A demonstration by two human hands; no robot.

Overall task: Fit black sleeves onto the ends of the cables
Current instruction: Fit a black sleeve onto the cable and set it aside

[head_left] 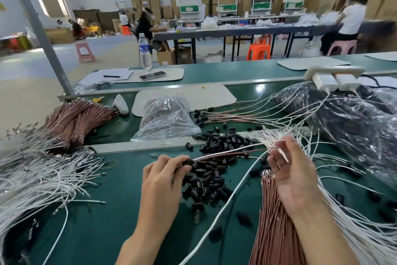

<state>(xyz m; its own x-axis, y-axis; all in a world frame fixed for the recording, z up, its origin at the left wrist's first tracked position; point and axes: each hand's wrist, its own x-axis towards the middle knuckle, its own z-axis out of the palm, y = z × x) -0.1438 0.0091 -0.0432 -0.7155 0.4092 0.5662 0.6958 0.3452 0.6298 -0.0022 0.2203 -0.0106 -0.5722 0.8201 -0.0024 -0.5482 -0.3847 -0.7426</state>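
Observation:
A heap of small black sleeves (211,170) lies mid-table on the green bench (103,211). My left hand (163,181) pinches one black sleeve (187,162) at the end of a white and a brown cable (227,154) that run rightwards. My right hand (294,170) holds those cables loosely between fingers and thumb, above a bundle of brown cables (272,221). White cables (354,217) fan out under my right forearm.
Loose white cables (38,174) pile at the left, tied brown bundles (79,118) behind them. A clear bag of sleeves (165,118) and finished cables (225,115) sit beyond. A large plastic bag (354,127), power strip (335,75), bottle (145,51) and other people lie farther back.

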